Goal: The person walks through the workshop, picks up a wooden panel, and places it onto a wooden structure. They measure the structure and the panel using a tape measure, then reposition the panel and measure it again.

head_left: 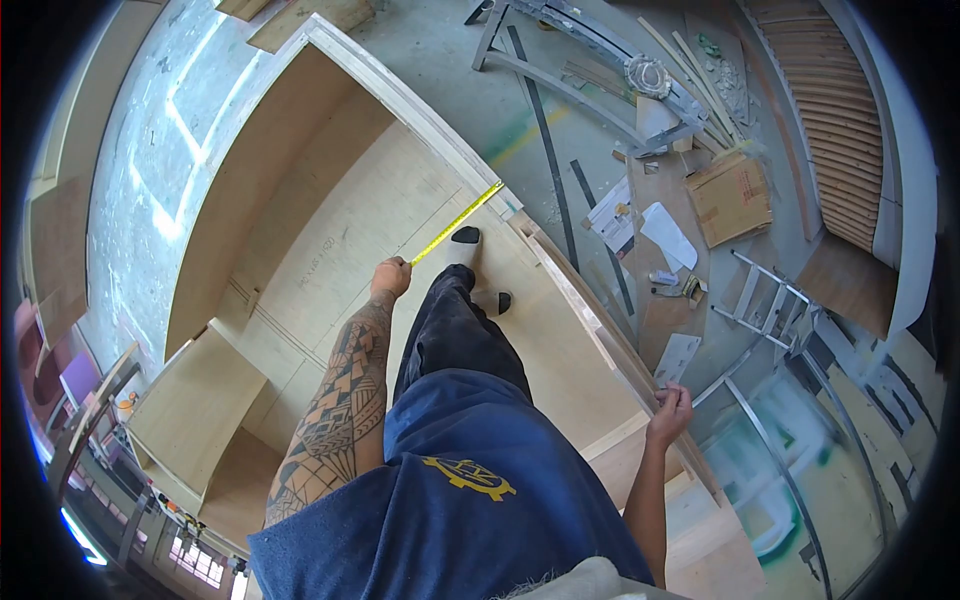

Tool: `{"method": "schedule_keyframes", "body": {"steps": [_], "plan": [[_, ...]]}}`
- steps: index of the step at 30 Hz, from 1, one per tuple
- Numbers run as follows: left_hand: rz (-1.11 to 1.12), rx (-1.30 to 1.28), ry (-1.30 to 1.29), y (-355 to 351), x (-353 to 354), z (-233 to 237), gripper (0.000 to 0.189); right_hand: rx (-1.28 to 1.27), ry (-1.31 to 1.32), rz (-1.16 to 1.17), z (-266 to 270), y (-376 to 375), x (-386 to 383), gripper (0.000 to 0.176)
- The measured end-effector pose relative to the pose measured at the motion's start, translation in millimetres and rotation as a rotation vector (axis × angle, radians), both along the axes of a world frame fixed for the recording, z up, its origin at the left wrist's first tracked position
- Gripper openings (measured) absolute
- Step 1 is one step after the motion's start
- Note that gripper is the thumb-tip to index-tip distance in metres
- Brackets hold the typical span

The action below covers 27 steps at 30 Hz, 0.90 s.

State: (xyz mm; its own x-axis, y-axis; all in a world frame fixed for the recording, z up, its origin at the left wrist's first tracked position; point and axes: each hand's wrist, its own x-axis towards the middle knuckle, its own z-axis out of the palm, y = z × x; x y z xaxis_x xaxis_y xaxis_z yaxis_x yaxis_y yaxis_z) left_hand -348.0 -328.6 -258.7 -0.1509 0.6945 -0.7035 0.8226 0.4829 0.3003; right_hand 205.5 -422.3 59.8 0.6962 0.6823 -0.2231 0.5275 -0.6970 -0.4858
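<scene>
My left hand (pixel 393 275) is closed around a tape measure, whose case is hidden in my fist. Its yellow blade (pixel 455 222) runs out to the edge of the wooden frame (pixel 450 150) of a large plywood cabinet. I stand in socks on the cabinet's pale plywood panel (pixel 340 240). Beyond the cabinet's opposite long edge, at the right, is my right hand (pixel 672 408), raised with its fingers curled together. Whatever those fingers pinch is too small to make out.
A plywood box section (pixel 195 400) stands at the left. On the floor to the right are a cardboard box (pixel 730 200), papers (pixel 668 235), a small stepladder (pixel 765 300) and dark metal strips (pixel 545 130). A grey metal frame (pixel 570 80) lies at the top.
</scene>
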Motion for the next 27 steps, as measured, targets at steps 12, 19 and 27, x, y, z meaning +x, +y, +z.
{"method": "schedule_keyframes", "body": {"steps": [12, 19, 27], "plan": [[0.061, -0.06, 0.001, 1.6, -0.8, 0.7, 0.034, 0.0, 0.02, -0.005, 4.1, 3.6, -3.8, 0.029], [0.061, 0.029, -0.01, 0.5, -0.1, 0.8, 0.032, 0.003, 0.004, 0.017, 4.5, 4.6, -5.1, 0.025], [0.054, -0.073, -0.007, 6.2, -5.2, 1.1, 0.033, -0.017, -0.01, 0.016, 5.0, 5.8, -5.1, 0.026]]}}
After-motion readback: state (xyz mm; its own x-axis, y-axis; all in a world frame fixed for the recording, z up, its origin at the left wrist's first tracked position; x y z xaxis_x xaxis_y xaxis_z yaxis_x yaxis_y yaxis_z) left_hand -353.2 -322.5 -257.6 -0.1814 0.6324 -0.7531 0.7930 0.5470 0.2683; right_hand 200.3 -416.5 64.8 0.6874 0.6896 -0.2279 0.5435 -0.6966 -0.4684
